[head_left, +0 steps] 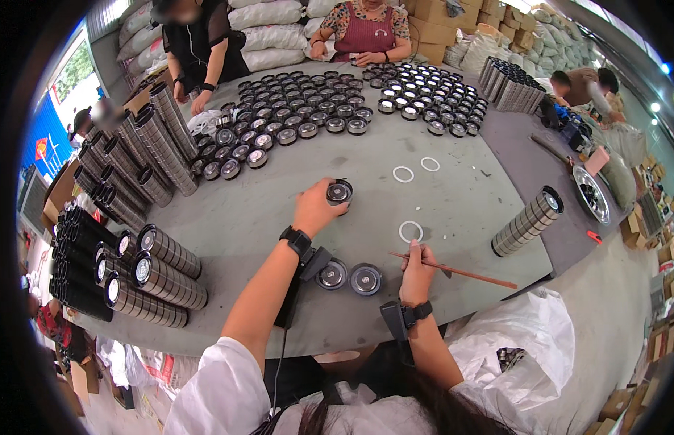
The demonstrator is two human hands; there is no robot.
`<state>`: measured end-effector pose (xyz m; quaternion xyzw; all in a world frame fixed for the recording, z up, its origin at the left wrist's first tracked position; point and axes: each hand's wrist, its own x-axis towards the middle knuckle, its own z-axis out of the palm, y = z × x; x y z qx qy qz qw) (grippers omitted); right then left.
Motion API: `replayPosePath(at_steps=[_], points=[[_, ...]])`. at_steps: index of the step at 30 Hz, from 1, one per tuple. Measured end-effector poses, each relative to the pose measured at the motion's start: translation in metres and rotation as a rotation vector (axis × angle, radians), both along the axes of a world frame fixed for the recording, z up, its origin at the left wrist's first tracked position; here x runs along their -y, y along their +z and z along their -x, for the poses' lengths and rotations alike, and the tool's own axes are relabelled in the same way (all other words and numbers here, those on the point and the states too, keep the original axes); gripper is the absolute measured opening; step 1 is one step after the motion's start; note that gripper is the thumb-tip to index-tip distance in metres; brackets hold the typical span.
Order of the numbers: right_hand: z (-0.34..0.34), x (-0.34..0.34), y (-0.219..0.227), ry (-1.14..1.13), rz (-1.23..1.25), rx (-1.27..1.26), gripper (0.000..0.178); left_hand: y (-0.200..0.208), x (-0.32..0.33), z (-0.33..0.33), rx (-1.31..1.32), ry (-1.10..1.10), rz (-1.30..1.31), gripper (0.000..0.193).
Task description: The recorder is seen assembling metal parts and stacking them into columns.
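Note:
My left hand (315, 209) is closed around the side of a round black-and-silver lid (340, 192) near the middle of the table. My right hand (418, 272) grips a thin reddish-brown stick (476, 276), which lies slantwise across the fingers. Its fingertips are at the near edge of a white sealing ring (410, 222); whether they pinch it I cannot tell. Two more white rings, one of them here (403, 174), lie farther off. Between my forearms, two lids (365, 278) rest side by side near the front edge.
Many lids (308, 129) cover the far part of the grey table (279, 185). Stacked lids (163, 145) rise at the left, and one leaning stack (527, 222) stands at the right. Two people work across the table. A white sack (525, 333) hangs by the front right edge.

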<state>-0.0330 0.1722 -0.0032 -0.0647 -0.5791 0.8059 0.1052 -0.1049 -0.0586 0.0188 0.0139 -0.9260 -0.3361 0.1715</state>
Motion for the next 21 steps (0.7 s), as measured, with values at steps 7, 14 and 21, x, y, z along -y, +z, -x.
replayPosePath(at_steps=[7,14,21], points=[[0.000,-0.001,-0.002,-0.019,0.002,-0.009,0.025,0.015,0.003,-0.018,-0.121,-0.014,-0.200,0.049],[0.001,-0.003,-0.004,0.005,0.046,0.003,0.025,0.041,0.011,-0.080,-0.098,-0.144,-0.325,0.041],[0.000,-0.002,-0.001,-0.005,0.043,0.020,0.025,0.026,0.011,-0.106,0.055,-0.113,-0.174,0.044]])
